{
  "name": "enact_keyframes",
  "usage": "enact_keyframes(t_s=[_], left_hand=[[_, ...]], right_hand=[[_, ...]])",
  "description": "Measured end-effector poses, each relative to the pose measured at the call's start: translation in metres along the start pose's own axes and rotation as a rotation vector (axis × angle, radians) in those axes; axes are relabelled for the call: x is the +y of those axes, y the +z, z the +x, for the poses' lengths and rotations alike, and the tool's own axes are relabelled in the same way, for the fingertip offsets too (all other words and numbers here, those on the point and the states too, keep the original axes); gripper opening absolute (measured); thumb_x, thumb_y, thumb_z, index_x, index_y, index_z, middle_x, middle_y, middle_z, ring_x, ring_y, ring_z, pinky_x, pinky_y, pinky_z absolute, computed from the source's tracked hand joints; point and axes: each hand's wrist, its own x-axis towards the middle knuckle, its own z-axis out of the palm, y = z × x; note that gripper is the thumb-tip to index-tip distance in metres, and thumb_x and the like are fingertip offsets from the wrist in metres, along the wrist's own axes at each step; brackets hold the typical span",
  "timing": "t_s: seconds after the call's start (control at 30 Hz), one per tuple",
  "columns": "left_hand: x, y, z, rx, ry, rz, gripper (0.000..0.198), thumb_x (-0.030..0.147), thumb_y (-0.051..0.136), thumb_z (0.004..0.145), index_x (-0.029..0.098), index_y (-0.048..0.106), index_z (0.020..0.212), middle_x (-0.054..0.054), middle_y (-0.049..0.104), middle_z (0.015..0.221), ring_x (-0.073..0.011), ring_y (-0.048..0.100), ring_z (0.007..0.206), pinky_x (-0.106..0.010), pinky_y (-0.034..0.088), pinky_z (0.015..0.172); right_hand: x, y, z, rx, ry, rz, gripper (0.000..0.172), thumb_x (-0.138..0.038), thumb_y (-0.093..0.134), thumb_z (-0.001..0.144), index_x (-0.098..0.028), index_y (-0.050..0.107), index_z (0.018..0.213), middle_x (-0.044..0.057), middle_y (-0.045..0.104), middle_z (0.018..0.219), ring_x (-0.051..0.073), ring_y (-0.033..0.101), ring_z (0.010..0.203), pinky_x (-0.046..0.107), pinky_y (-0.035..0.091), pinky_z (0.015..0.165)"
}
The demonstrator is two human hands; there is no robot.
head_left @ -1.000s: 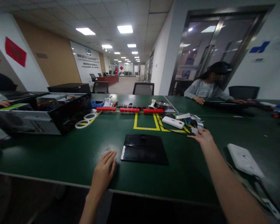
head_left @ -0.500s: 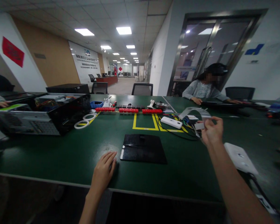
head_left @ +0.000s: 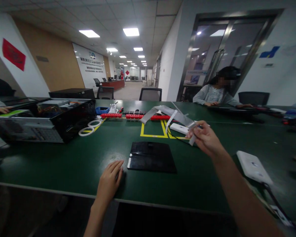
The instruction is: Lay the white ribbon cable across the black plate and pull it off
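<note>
Ribbon cable (head_left: 177, 115): a flat grey strip, held clear above the surface (head_left: 64, 161) to the right of centre. It arcs up and to the left from the right hand (head_left: 206, 140), with its free end hanging over the far red blocks (head_left: 111, 115). A shorter branch droops from its middle. The right hand is clenched on the cable's near end, pinching it between thumb and fingers.

A white bar-shaped unit (head_left: 179, 128) lies on the surface just below the cable, beside a square of yellow tape (head_left: 153, 135). A black pad (head_left: 151, 157) lies nearer, at centre. The left hand (head_left: 110, 179) rests flat on the surface just left of the pad, released and grasping nothing.

A white box (head_left: 254, 166) lies near right. Two tape rolls (head_left: 86, 131) and an open computer case (head_left: 46, 120) are at left. A person (head_left: 215, 93) sits at the far right side.
</note>
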Motion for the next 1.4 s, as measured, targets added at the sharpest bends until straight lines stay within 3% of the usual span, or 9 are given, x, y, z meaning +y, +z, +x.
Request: enact_keyframes(t_s=[0.17,0.3,0.5,0.63,0.73,0.97,1.1,1.27,1.4], left_hand=[[0.000,0.001,-0.001,-0.004,-0.010,-0.006,0.031,0.024,0.043,0.089,0.020,0.057,0.116,-0.008,0.065,0.107,-0.0230,0.059,0.101,-0.039,0.048,0.088],[0.003,-0.001,0.000,0.000,-0.015,-0.007,0.030,0.024,0.043,0.089,0.020,0.058,0.115,-0.008,0.065,0.107,-0.0228,0.059,0.101,-0.039,0.048,0.088],[0.005,0.003,0.004,-0.005,-0.038,0.061,0.031,0.024,0.043,0.089,0.020,0.056,0.117,-0.009,0.064,0.111,-0.0245,0.056,0.105,-0.042,0.044,0.091],[0.006,0.011,0.005,-0.091,-0.086,0.243,0.034,0.029,0.048,0.087,0.019,0.055,0.119,-0.013,0.062,0.115,-0.0328,0.055,0.106,-0.054,0.042,0.087],[0.004,0.014,0.008,-0.132,-0.106,0.333,0.027,0.025,0.047,0.088,0.022,0.060,0.111,-0.009,0.068,0.105,-0.0321,0.058,0.098,-0.060,0.034,0.090],[0.004,0.010,0.020,-0.250,-0.100,0.331,0.030,0.022,0.050,0.087,0.022,0.057,0.116,-0.010,0.060,0.120,-0.0284,0.051,0.113,-0.048,0.035,0.094],[0.008,0.003,0.022,-0.210,-0.075,0.235,0.027,0.017,0.043,0.089,0.023,0.062,0.107,-0.006,0.068,0.104,-0.0235,0.060,0.097,-0.044,0.037,0.093],[0.019,-0.007,0.020,-0.126,-0.169,0.066,0.026,0.024,0.041,0.089,0.018,0.064,0.100,-0.008,0.069,0.090,-0.0222,0.064,0.081,-0.033,0.047,0.075],[0.032,-0.009,0.018,-0.289,-0.337,-0.192,0.027,0.027,0.043,0.088,0.021,0.060,0.108,-0.003,0.071,0.079,-0.0191,0.068,0.071,-0.026,0.048,0.065]], right_hand=[[0.037,0.007,-0.025,-0.340,0.471,-0.031,0.037,-0.036,0.072,0.067,-0.022,0.044,0.088,-0.004,0.056,0.070,0.011,0.055,0.060,0.024,0.041,0.055],[0.069,0.007,-0.037,-0.430,0.635,-0.059,0.036,-0.036,0.071,0.068,-0.020,0.045,0.086,-0.004,0.057,0.073,0.008,0.052,0.060,0.020,0.035,0.053],[0.083,0.008,-0.039,-0.399,0.664,-0.185,0.034,-0.037,0.069,0.069,-0.018,0.048,0.087,-0.005,0.054,0.067,0.007,0.046,0.055,0.018,0.028,0.048],[0.086,0.006,-0.038,-0.380,0.649,-0.239,0.033,-0.037,0.068,0.070,-0.018,0.050,0.089,-0.005,0.052,0.065,0.007,0.045,0.054,0.018,0.026,0.046],[0.088,0.004,-0.039,-0.383,0.644,-0.203,0.032,-0.036,0.068,0.071,-0.018,0.050,0.090,-0.005,0.053,0.066,0.006,0.046,0.054,0.017,0.026,0.046],[0.085,0.004,-0.041,-0.351,0.640,0.037,0.036,-0.034,0.074,0.067,-0.019,0.048,0.087,-0.005,0.055,0.067,0.006,0.050,0.055,0.017,0.033,0.048],[0.084,0.003,-0.040,-0.339,0.623,0.092,0.036,-0.033,0.074,0.067,-0.020,0.047,0.087,-0.005,0.055,0.068,0.006,0.051,0.056,0.017,0.036,0.050],[0.088,0.004,-0.040,-0.372,0.600,-0.076,0.034,-0.035,0.070,0.070,-0.019,0.047,0.089,-0.004,0.056,0.069,0.006,0.048,0.054,0.017,0.030,0.046],[0.092,0.008,-0.039,-0.372,0.580,-0.300,0.031,-0.040,0.064,0.073,-0.019,0.050,0.091,-0.005,0.054,0.064,0.006,0.043,0.048,0.018,0.026,0.043]])
